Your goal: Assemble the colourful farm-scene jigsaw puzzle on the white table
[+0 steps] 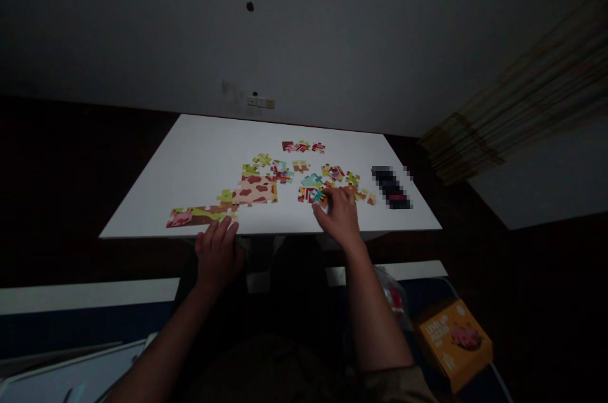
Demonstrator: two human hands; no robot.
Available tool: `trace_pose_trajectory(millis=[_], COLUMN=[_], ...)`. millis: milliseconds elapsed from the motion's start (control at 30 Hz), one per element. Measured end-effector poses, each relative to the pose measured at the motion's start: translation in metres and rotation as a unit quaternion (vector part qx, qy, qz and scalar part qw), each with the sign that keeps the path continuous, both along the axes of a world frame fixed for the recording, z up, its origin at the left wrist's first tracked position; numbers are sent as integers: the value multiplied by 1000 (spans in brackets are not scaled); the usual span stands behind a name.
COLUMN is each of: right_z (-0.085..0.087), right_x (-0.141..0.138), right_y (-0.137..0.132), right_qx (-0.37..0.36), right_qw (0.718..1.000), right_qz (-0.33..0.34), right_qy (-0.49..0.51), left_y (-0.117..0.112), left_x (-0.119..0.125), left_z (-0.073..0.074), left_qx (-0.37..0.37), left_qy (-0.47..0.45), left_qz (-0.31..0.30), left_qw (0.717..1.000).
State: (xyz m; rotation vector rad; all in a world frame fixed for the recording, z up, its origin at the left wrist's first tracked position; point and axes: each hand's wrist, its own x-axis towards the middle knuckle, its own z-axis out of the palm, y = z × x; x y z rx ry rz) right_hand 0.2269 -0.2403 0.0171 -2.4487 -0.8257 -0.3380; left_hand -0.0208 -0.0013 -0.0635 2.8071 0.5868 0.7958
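A partly joined jigsaw puzzle lies on the white table (156, 168). Its joined part has a large spotted pink section (255, 190) and a strip with a pig picture (181, 217) running left. My left hand (217, 254) rests at the near table edge, fingers stretched out and touching the strip's lower border. To the right, my right hand (342, 216) is curled with thumb and index finger on a teal and yellow puzzle piece (319, 195) among loose pieces. The palm hides part of that group. Other loose puzzle pieces (311, 180) lie just beyond the fingers.
A short row of pieces (303, 147) lies farther back. At the table's right is a dark pixelated object (392, 187). An orange puzzle box (456, 343) and a clear plastic bag (394, 295) sit on the blue seat at lower right. A wall stands behind the table.
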Motion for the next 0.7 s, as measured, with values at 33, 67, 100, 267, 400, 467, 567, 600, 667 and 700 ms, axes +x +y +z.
trace_pose_trajectory(millis=[33,67,100,267,400,467,567,600,667,700], right_z=[0,0,0,-1,-5,-8,-9,-9,-7,-6], right_x=[0,1,1,4,10,13,17,17,17,17], right_y=[-1,-1,-2,-3,-2,-2,-1,-1,1,2], right_qx=[0,1,2,-14,-27,-13,15,24,37,43], right_qw=[1000,1000,1000,999,998,997,996,996,997,998], right_qz=[0,1,3,29,59,70,81,80,65,55], right_qy=[6,11,17,5,13,19,21,21,15,9], left_y=[0,0,0,-3,-4,-5,-5,-5,-6,-6], left_x=[0,0,0,-1,-3,-4,-5,-5,-5,-5], left_z=[0,0,0,3,6,6,7,8,9,9], left_qx=[-5,-11,-16,-9,25,42,58,61,63,61], left_qy=[-2,-2,-3,13,17,6,-10,-13,-15,-14], left_qz=[-1,-1,-1,6,-1,-2,-1,-2,-6,-9], left_qw=[1000,1000,1000,1000,1000,999,998,998,998,998])
